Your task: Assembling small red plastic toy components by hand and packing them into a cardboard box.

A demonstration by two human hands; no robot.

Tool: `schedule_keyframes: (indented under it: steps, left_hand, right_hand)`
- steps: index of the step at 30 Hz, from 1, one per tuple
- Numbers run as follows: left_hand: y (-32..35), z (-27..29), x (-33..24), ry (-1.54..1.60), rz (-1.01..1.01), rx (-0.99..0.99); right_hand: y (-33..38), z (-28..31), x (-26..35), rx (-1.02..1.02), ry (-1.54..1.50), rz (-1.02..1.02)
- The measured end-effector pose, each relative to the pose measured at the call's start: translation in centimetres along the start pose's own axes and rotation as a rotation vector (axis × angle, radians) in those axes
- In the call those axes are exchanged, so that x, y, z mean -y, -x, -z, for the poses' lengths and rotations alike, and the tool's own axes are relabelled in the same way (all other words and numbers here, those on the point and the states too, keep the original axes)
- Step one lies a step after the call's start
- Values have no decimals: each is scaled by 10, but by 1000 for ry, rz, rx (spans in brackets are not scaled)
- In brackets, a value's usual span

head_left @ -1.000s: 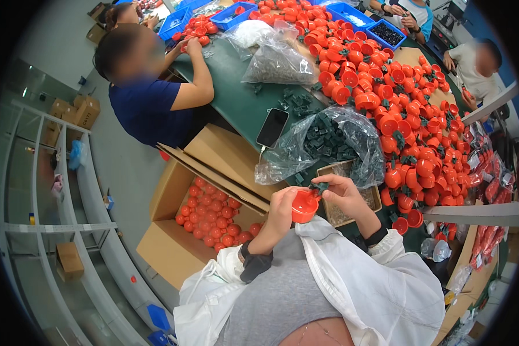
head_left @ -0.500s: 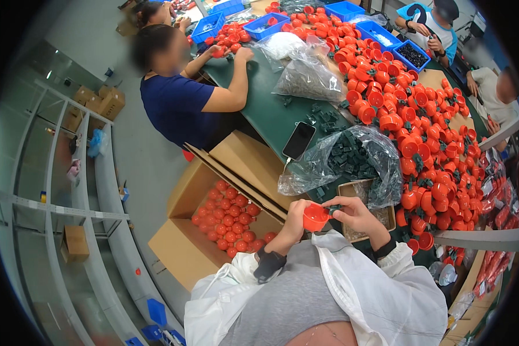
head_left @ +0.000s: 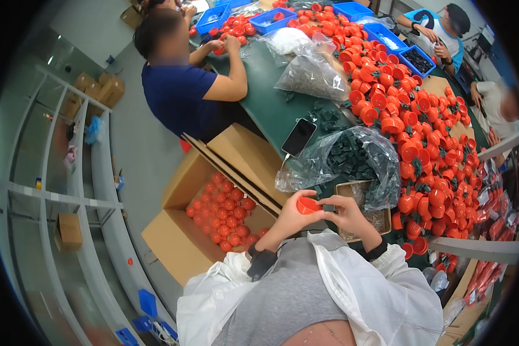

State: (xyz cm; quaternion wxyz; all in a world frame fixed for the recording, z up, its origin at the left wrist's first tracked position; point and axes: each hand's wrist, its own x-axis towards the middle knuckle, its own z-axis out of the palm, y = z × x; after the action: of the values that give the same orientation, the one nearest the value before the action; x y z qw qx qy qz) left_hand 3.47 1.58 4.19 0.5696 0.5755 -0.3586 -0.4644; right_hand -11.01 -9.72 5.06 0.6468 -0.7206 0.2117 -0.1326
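Observation:
In front of my waist, my left hand [head_left: 291, 221] is closed round a small red plastic cup [head_left: 308, 206], its opening turned upward. My right hand [head_left: 348, 215] meets it from the right, thumb and fingers pinched together at the cup's side. Whatever lies between those right fingertips is hidden. Just beyond the hands, a clear plastic bag [head_left: 386, 151] lies open with many small dark green plastic parts [head_left: 349, 155] in it. A shallow tray [head_left: 345, 235] sits partly under that bag, close to my right hand.
A large heap of red cups [head_left: 398, 109] with green parts covers the table's right side. At my left stands an open cardboard box [head_left: 176, 245] holding round red pieces [head_left: 228, 216]. A phone [head_left: 299, 138] with a cable lies on the green table [head_left: 262, 109]. Co-workers sit around it.
The dark green part that my right fingers held at the cup's side no longer shows. The cup has tipped more upright and my hands have moved slightly left and farther away.

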Motion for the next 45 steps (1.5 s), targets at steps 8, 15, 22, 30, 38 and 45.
schedule_keyframes:
  steps: [8,15,22,30,38,45]
  left_hand:
    - [-7,14,27,623,389,-106]
    - [5,17,30,424,73,-123]
    - [18,117,39,440,34,-504]
    - [74,281,292,-521,595,-775]
    - [28,211,341,-983,392,-700]
    - [-7,205,343,-920,216,-557]
  right_hand:
    - [-4,-21,0,-127,510,223]
    - [-13,-19,14,-42,258,146]
    - [18,72,-30,-598,86,-131]
    - [66,195,-16,-1054,1158,9]
    - [52,29,-53,-472,836,-209]
    - [54,10,-93,-578,883,-248]
